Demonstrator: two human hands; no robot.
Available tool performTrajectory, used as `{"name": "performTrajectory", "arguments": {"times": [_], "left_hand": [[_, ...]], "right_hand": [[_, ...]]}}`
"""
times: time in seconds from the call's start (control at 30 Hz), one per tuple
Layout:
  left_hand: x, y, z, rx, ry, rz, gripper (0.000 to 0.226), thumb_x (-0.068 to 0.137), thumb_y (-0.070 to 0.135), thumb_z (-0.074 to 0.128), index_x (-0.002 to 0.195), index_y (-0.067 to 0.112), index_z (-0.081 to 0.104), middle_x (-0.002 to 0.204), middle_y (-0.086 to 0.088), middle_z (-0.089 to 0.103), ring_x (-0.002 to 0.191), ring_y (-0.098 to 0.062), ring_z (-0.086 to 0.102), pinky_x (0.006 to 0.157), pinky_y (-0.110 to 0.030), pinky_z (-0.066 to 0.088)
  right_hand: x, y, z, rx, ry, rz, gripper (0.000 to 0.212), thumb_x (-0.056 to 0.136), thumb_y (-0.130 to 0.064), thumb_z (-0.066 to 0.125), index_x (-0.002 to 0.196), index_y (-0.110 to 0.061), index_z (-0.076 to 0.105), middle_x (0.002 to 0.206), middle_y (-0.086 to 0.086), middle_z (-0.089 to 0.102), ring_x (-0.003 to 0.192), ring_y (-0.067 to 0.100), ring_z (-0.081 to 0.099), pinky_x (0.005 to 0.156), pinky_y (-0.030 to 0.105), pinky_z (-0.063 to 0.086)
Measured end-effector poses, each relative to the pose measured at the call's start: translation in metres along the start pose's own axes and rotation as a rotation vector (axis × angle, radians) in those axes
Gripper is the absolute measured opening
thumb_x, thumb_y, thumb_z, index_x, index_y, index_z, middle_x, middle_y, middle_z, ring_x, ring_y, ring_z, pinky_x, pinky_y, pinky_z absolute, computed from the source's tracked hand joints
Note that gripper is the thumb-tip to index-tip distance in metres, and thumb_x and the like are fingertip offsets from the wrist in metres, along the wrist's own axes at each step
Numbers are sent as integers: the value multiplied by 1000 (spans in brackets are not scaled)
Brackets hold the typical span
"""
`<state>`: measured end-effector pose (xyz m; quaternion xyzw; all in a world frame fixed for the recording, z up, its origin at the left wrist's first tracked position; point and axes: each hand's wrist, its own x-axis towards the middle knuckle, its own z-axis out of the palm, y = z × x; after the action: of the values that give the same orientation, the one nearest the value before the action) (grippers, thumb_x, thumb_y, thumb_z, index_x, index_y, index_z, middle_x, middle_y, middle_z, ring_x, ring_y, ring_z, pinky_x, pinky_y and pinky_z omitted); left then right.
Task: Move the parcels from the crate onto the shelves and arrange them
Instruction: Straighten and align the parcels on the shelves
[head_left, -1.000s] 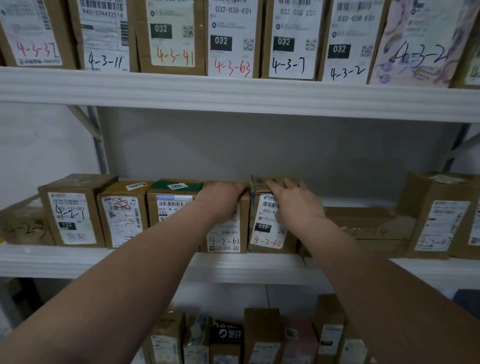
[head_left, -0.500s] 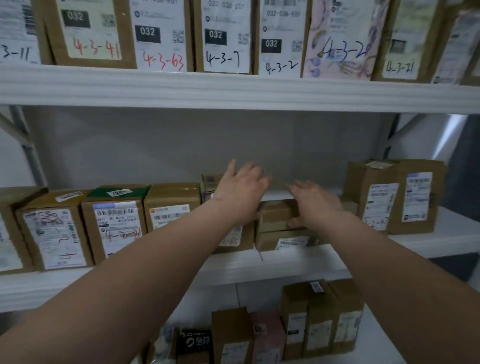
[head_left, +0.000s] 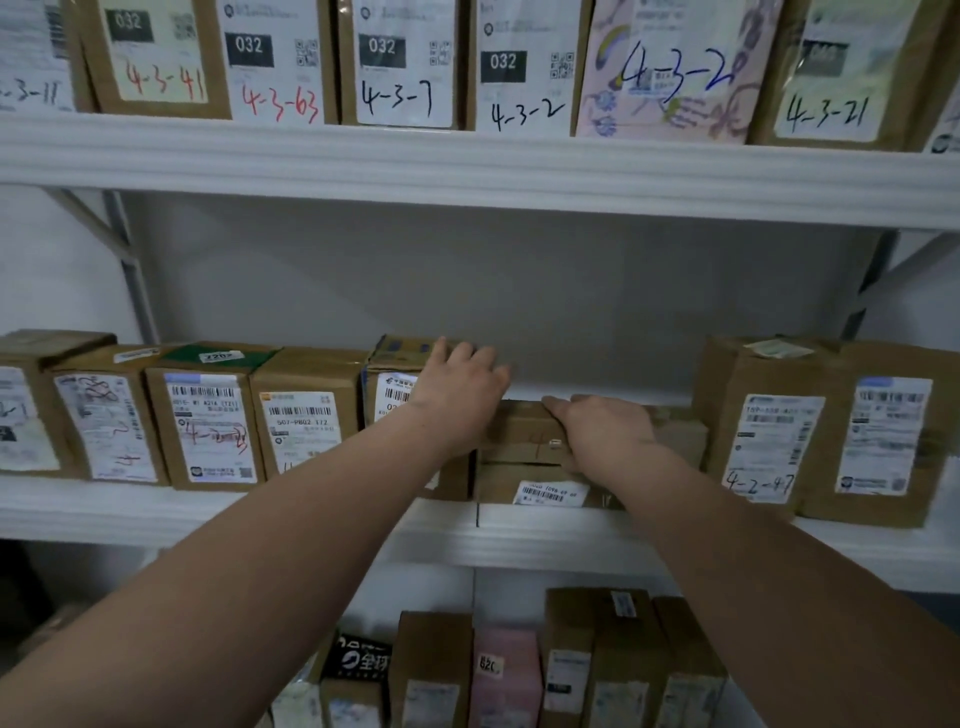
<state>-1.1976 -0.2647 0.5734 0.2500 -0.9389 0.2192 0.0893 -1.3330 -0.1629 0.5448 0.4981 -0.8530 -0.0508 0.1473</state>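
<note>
Item: low, flat brown cardboard parcel (head_left: 524, 434), lying on its broad face on the white middle shelf (head_left: 519, 535), stacked on a second flat brown cardboard parcel with a small white barcode label (head_left: 540, 488) on its front edge. Faint handwriting shows on the upper parcel's front; it cannot be read.

Hands: the right hand (head_left: 605, 431) lies palm-down on the upper parcel's top, fingers stretched out flat and pointing left, thumb side over the front edge; not clenched. Whether it grips or only presses cannot be told. The left hand (head_left: 460, 387) is spread, fingers loosely fanned, lying against the right side of the upright brown cardboard box with a blue-and-white postal label (head_left: 395, 384), just left of the stacked parcels, clasping nothing.

Same shelf, left: a row of upright brown cardboard boxes with white shipping labels (head_left: 208, 431), touching side by side, one topped with green tape. Right: two taller brown cardboard boxes (head_left: 810, 431), one marked 4-2-47.

Upper white shelf (head_left: 467, 171): upright parcels numbered 4-3-41, 4-3-63, 4-3-7, 4-3-2, 4-3-21.

Bottom tier: assorted brown, pink and black packages (head_left: 509, 670), standing close together.
</note>
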Motion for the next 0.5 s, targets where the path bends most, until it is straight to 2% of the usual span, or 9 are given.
{"name": "performTrajectory", "arguments": {"times": [0.13,0.23,0.3,0.4,0.5], "left_hand": [[-4,5,-5,21,-24,-63,72,89,24,65,150,21,28,141,-10,40,137,-33,32,118,-59,9],[-3,16,-14,30,-35,-95,79,88,41,65,152,22,23,148,-10,32,143,-36,23,116,-62,3],[0,28,-23,26,-20,-82,85,86,52,64,153,22,21,152,-10,29,145,-35,18,115,-63,1],[14,51,-35,-8,26,-55,88,86,55,63,154,22,19,153,-9,28,145,-32,18,116,-62,2],[31,77,-46,-79,55,-25,86,87,56,62,154,21,21,152,-10,28,143,-31,23,117,-59,6]], "right_hand": [[-1,5,2,45,25,-67,69,91,-22,64,149,-34,31,118,1,58,108,24,61,68,30,39],[-8,12,-6,89,26,-107,74,89,-40,69,151,-29,29,136,4,52,120,27,54,81,34,46],[-14,24,-17,96,88,-127,72,88,-46,68,148,-26,34,140,4,50,125,27,51,87,37,47],[-26,52,-35,79,229,-128,65,88,-46,66,143,-22,41,140,3,50,129,25,44,93,37,47],[-39,87,-51,33,326,-68,56,91,-41,63,140,-20,46,138,2,51,128,23,41,90,35,46]]}}
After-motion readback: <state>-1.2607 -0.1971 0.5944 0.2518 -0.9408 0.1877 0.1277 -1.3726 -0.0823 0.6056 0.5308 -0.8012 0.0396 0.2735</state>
